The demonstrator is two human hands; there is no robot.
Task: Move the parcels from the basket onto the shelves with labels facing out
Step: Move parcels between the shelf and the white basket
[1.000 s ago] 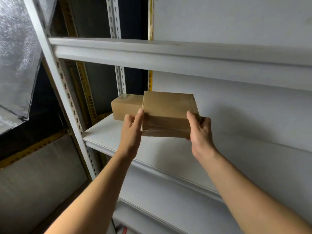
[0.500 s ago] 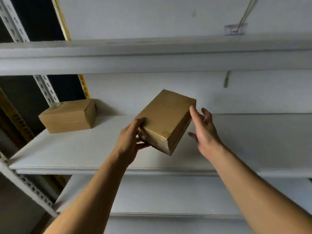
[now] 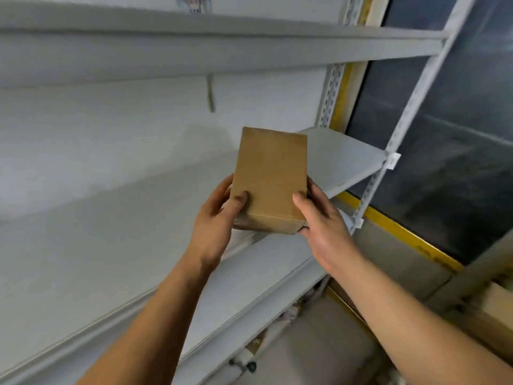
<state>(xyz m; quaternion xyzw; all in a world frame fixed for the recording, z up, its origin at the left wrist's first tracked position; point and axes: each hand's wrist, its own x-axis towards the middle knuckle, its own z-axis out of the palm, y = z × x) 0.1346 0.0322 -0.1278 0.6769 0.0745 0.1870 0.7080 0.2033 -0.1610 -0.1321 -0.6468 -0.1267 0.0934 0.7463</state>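
Parcel: I see one brown cardboard parcel point(image 3: 270, 179) held in the air in front of the middle shelf point(image 3: 111, 245), long axis running away from the camera, its plain top face toward me.
Label: I can make out no label on the two faces that show (the far end, the underside and both long sides are turned away or covered).
Left hand: the left hand point(image 3: 215, 218) grips the parcel's near left corner, thumb lying on the top face; its fingers go under the box and are hidden.
Right hand: the right hand point(image 3: 323, 222) clasps the near right corner, thumb on the top face, fingertips just showing below the near end.
Contact with shelf: I cannot tell whether the parcel's far end touches the board, since the box covers that spot.
Upper shelf: the upper shelf point(image 3: 194, 45) crosses the top of the frame; a small tag above it is cut off and blurred.
Lower shelf: the lower shelf point(image 3: 249, 295) runs under the forearms; small items beneath it are too blurred to name.
Upright: a perforated post point(image 3: 408, 112) stands at the right, against dark panelling.
Basket: out of frame.
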